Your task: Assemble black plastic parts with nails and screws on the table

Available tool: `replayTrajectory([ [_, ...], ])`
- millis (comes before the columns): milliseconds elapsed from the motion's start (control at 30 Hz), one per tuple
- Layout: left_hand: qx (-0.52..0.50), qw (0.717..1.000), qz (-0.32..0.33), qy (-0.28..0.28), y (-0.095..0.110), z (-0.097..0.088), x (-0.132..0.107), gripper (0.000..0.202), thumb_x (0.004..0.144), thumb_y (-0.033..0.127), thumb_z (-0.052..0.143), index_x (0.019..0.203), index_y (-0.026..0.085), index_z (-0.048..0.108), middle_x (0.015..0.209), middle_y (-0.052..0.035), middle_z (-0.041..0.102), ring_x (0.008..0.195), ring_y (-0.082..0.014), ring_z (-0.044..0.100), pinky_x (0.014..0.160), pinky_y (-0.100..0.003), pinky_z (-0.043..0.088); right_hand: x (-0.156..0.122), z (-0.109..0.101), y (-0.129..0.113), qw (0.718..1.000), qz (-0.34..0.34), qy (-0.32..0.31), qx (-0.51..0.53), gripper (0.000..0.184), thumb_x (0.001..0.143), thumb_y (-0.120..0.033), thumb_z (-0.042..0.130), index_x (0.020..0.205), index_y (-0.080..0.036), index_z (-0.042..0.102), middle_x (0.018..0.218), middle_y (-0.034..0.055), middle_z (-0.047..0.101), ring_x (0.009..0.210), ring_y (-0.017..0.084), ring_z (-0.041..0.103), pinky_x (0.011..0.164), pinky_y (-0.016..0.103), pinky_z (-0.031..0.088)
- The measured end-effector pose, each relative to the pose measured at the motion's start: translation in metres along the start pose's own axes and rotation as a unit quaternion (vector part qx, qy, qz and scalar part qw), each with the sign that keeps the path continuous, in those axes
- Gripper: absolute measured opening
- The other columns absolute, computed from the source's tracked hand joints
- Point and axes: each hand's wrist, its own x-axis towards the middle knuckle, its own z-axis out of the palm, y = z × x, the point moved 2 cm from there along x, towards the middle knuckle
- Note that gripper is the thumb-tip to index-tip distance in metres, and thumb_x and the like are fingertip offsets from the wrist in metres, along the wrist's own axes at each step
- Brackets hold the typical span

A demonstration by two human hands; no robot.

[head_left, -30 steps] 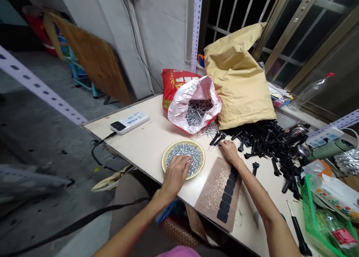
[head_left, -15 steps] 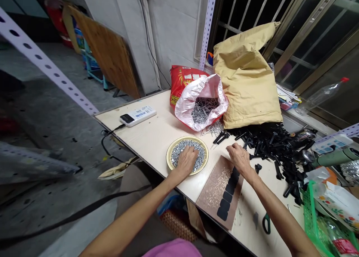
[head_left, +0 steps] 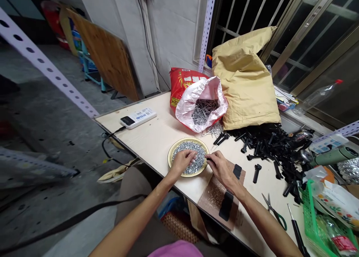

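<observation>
A pale yellow dish (head_left: 169, 166) stands near the table's front edge, filled with small shiny metal pieces that look like nuts (head_left: 193, 145). Above these pieces is my left hand (head_left: 181, 162), its thumb and fingers pinched together; whatever lies between the tips is too small to make out. My right hand (head_left: 223, 171) grips a small black plastic part (head_left: 208, 158) at the dish's right rim. Under my right forearm lies a brown board (head_left: 209, 197) carrying a row of flat black pieces (head_left: 226, 210), partly covered by the hand and arm.
A red bag (head_left: 179, 86) holds long screws. Behind stands a tan sack (head_left: 246, 81), with a heap of black plastic parts (head_left: 263, 141) before it. Scissors (head_left: 273, 210), a screwdriver (head_left: 296, 231) and a green basket (head_left: 311, 219) lie right. A white device (head_left: 140, 117) sits left.
My right hand has moved left from the board's far end to the dish, now with a black part in its fingers. My left hand has risen slightly off the metal pieces, fingertips pinched.
</observation>
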Motion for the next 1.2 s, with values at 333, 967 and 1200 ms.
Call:
replayTrajectory([
  [333, -0.249, 0.965, -0.077, -0.006, 0.011, -0.002, -0.012, 0.044, 0.055, 0.049, 0.076, 0.077, 0.012, 0.066, 0.071, -0.0035, 0.068, 0.055, -0.0103, 0.058, 0.054, -0.024, 0.050, 0.021, -0.008, -0.019, 0.941, 0.081, -0.185, -0.271, 0.025, 0.088, -0.012, 0.050, 0.111, -0.020, 0.055, 0.095, 0.0071, 0.064, 0.087, 0.020, 0.062, 0.068, 0.027, 0.046],
  [967, -0.449, 0.878, -0.156, -0.059, 0.029, 0.002, -0.020, 0.026, 0.060, 0.026, 0.081, 0.073, 0.011, 0.065, 0.058, 0.0013, 0.063, 0.043, -0.0039, 0.050, 0.042, -0.015, 0.042, 0.031, -0.041, -0.041, 0.923, 0.067, -0.117, -0.360, 0.023, 0.095, -0.027, 0.043, 0.107, -0.026, 0.062, 0.094, 0.0037, 0.062, 0.076, 0.013, 0.061, 0.055, 0.021, 0.035],
  [1200, -0.460, 0.873, -0.155, -0.053, 0.032, 0.007, -0.022, 0.024, 0.059, 0.022, 0.082, 0.072, 0.011, 0.065, 0.059, 0.0002, 0.065, 0.043, -0.0043, 0.053, 0.042, -0.014, 0.045, 0.022, -0.031, -0.032, 0.958, -0.005, 0.008, -0.285, 0.015, 0.090, -0.022, 0.051, 0.088, -0.022, 0.066, 0.085, 0.0007, 0.064, 0.071, 0.010, 0.061, 0.052, 0.019, 0.034],
])
